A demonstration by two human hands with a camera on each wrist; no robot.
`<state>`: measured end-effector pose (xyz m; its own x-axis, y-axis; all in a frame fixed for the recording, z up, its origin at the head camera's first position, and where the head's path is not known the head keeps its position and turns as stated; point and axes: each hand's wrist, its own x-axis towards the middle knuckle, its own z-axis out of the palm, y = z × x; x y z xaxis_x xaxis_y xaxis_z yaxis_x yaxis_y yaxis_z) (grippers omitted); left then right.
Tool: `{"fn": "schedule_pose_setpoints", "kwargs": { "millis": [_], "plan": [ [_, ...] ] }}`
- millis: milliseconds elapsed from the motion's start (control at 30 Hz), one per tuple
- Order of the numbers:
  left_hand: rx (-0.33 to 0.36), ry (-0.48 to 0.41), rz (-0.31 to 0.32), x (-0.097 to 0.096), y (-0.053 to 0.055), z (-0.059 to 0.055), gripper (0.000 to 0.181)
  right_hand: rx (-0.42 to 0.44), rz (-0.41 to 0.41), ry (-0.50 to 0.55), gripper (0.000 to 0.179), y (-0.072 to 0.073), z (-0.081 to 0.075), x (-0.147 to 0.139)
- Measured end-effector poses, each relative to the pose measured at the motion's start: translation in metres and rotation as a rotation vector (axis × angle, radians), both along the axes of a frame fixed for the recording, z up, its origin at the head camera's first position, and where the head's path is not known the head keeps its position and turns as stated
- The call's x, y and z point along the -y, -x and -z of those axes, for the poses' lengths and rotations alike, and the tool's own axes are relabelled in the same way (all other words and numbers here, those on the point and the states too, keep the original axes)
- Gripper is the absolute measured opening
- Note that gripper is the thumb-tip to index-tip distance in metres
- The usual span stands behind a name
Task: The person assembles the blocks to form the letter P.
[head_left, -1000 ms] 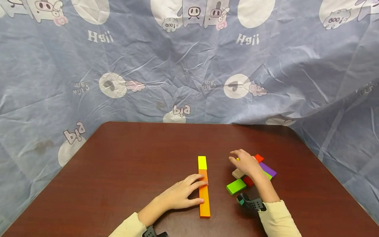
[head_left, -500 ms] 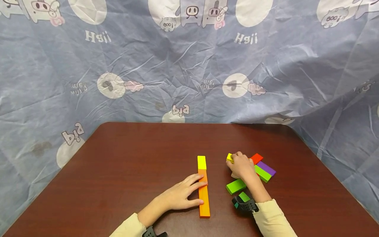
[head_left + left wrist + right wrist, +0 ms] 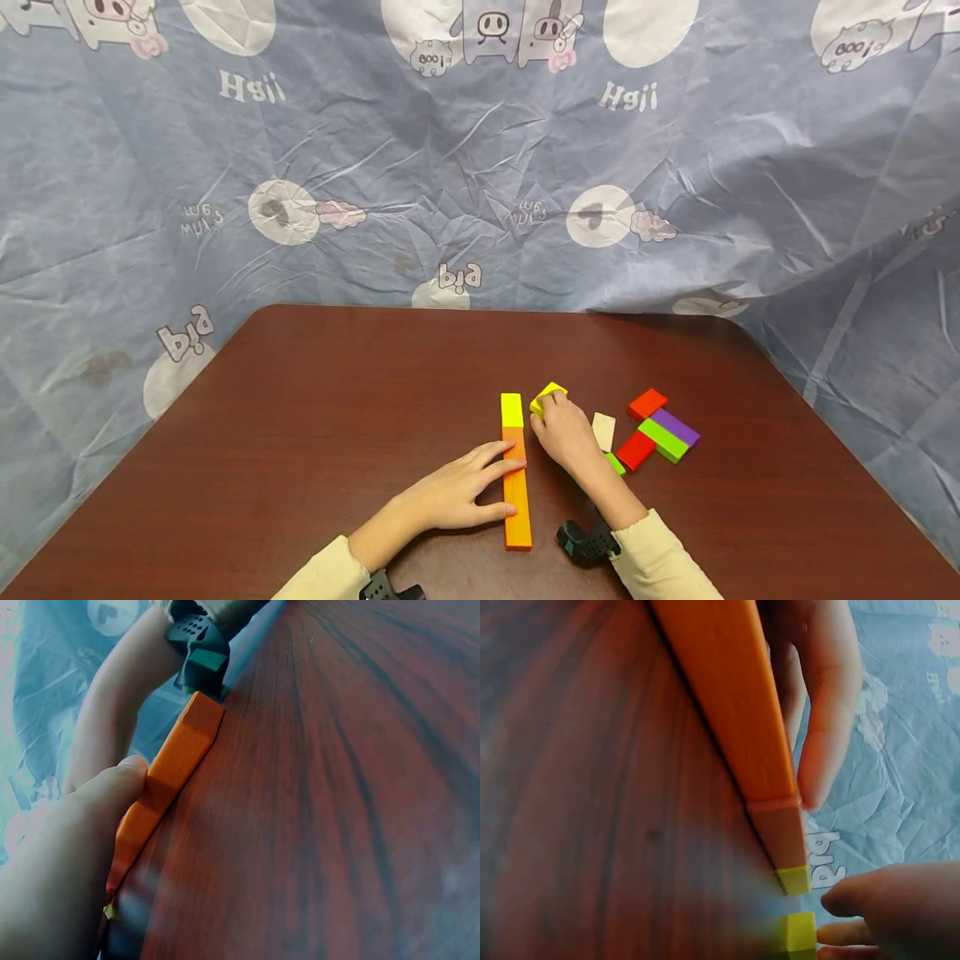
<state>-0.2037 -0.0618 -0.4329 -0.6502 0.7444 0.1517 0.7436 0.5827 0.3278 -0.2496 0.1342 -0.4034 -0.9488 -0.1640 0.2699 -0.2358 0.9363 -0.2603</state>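
Observation:
A straight row of orange blocks [image 3: 517,529], with a yellow block [image 3: 512,410] at its far end, lies on the dark red table. Spread fingers of my left hand [image 3: 453,492] rest on the orange part; its thumb touches the orange side in the left wrist view. Just right of the row's far end, my right hand [image 3: 566,435] pinches a second yellow block [image 3: 552,388], which is turned at an angle. In the right wrist view this held yellow block [image 3: 802,932] shows a small gap from the row's yellow end [image 3: 795,880].
Right of my right hand lie a cream block [image 3: 603,432], two red blocks [image 3: 636,451], a green block [image 3: 663,440] and a purple block [image 3: 676,427]. Another green block [image 3: 616,465] is partly hidden by the right forearm. A grey-blue printed cloth [image 3: 450,167] hangs behind the table.
My right hand has gone from the loose blocks to the left, taking hold of a yellow block and carrying it close to the row. My left hand stays in place on the orange blocks.

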Motion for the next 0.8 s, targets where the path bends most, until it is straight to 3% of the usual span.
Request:
{"fn": "schedule_pose_setpoints", "kwargs": {
  "millis": [233,433,800],
  "plan": [
    [0.021,-0.005,0.004,0.000,0.001,0.002,0.060,0.077,-0.010,-0.005,0.035,0.020,0.001,-0.001],
    [0.015,-0.021,0.004,0.001,0.001,0.004,0.059,0.186,-0.120,0.129,0.038,0.040,0.005,0.007],
    [0.010,-0.036,0.014,-0.001,0.002,0.002,0.058,0.182,-0.225,0.257,0.035,0.042,0.017,0.008]
  ]
}}
